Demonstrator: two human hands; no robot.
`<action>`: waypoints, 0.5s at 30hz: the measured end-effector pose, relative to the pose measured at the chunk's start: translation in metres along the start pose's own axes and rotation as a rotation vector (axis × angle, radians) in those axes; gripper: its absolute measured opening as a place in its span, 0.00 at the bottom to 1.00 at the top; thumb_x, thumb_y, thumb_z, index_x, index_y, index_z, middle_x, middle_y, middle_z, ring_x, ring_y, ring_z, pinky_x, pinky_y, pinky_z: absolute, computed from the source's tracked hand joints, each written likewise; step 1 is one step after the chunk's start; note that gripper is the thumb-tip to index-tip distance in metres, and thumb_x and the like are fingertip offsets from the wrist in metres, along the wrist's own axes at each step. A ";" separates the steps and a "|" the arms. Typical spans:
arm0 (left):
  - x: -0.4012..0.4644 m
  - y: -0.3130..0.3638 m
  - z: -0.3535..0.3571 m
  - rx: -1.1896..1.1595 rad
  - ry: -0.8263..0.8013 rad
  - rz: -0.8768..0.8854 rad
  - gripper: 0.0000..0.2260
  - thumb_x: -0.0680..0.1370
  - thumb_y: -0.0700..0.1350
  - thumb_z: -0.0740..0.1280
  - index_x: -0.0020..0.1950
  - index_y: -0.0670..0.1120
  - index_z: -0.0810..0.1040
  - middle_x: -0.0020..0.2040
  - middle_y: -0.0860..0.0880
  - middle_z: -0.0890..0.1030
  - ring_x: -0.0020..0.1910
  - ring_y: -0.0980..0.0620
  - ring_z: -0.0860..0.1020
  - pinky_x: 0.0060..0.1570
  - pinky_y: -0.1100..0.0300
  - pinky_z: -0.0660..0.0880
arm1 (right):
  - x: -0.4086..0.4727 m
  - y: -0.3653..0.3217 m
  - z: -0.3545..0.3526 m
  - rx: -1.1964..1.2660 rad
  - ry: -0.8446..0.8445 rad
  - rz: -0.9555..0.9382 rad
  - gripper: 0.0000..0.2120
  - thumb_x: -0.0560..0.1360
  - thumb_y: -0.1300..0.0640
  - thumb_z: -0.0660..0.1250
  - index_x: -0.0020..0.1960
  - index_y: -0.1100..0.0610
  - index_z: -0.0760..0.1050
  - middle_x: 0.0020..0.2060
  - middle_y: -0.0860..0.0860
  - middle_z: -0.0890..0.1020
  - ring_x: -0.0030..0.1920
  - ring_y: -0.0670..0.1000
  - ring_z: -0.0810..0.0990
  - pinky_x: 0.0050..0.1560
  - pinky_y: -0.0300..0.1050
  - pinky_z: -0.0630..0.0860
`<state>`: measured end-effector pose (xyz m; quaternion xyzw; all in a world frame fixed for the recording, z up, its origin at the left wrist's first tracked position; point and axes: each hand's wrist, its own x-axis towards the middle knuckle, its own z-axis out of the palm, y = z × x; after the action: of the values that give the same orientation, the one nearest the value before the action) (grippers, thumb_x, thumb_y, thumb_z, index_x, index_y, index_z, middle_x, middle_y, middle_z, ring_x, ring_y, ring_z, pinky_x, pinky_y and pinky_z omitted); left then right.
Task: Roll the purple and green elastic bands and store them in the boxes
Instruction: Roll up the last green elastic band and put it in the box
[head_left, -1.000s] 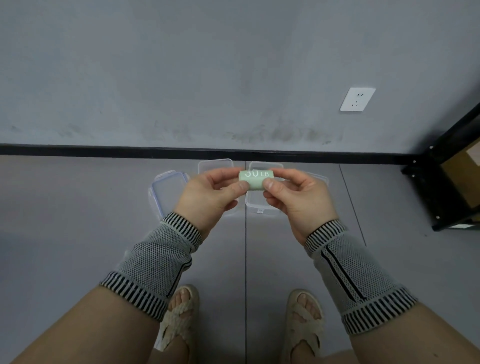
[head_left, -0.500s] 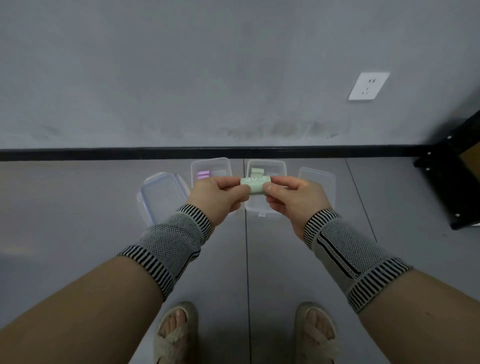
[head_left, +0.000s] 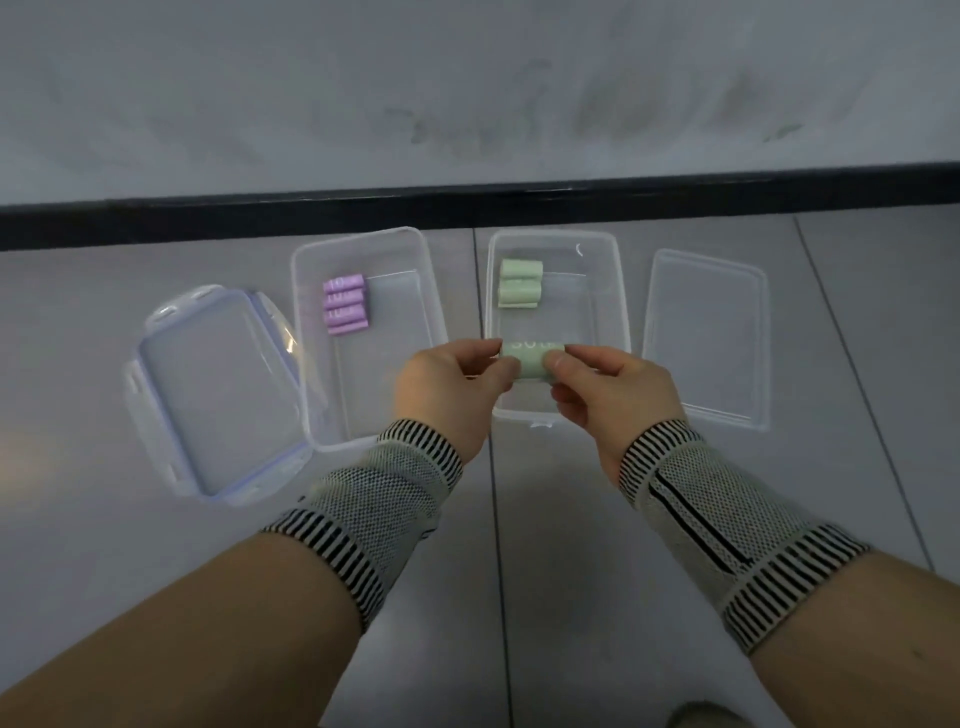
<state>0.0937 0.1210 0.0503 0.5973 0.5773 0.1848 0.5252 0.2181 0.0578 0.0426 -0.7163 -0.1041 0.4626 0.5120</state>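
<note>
green rolled band (head_left: 531, 359) is pinched at its ends by the left hand (head_left: 451, 387) and right hand (head_left: 613, 391), above the near end of the right clear box (head_left: 621, 291). farther in lie green rolls (head_left: 520, 284); the left clear box (head_left: 306, 364) holds purple rolls (head_left: 345, 304).

Green rolls (head_left: 520, 284) fill only the far left corner of the right box (head_left: 618, 291); the rest of its bottom lies open. Lids (head_left: 706, 332) flank both boxes on the floor (head_left: 78, 395).
</note>
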 end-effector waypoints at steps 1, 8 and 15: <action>0.006 -0.001 0.002 0.021 -0.007 0.007 0.14 0.75 0.47 0.69 0.59 0.48 0.79 0.43 0.54 0.83 0.45 0.56 0.82 0.52 0.55 0.79 | 0.008 0.001 0.001 0.023 -0.001 0.021 0.06 0.70 0.59 0.74 0.46 0.53 0.80 0.39 0.54 0.83 0.40 0.51 0.82 0.46 0.44 0.80; 0.055 -0.008 0.003 0.772 -0.052 0.331 0.19 0.80 0.52 0.58 0.71 0.52 0.67 0.65 0.53 0.75 0.63 0.50 0.70 0.63 0.56 0.67 | 0.067 0.004 0.009 0.108 0.033 0.121 0.04 0.70 0.62 0.73 0.44 0.58 0.80 0.38 0.55 0.82 0.38 0.50 0.80 0.43 0.44 0.79; 0.087 -0.036 -0.005 1.248 -0.176 0.439 0.27 0.78 0.59 0.49 0.76 0.52 0.50 0.77 0.57 0.53 0.75 0.48 0.47 0.67 0.46 0.55 | 0.122 0.028 0.026 -0.052 0.107 0.103 0.06 0.70 0.57 0.74 0.45 0.56 0.80 0.37 0.52 0.83 0.36 0.49 0.81 0.46 0.47 0.81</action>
<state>0.0944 0.1920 -0.0115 0.9057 0.3961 -0.1308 0.0761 0.2561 0.1369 -0.0498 -0.7577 -0.0514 0.4464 0.4733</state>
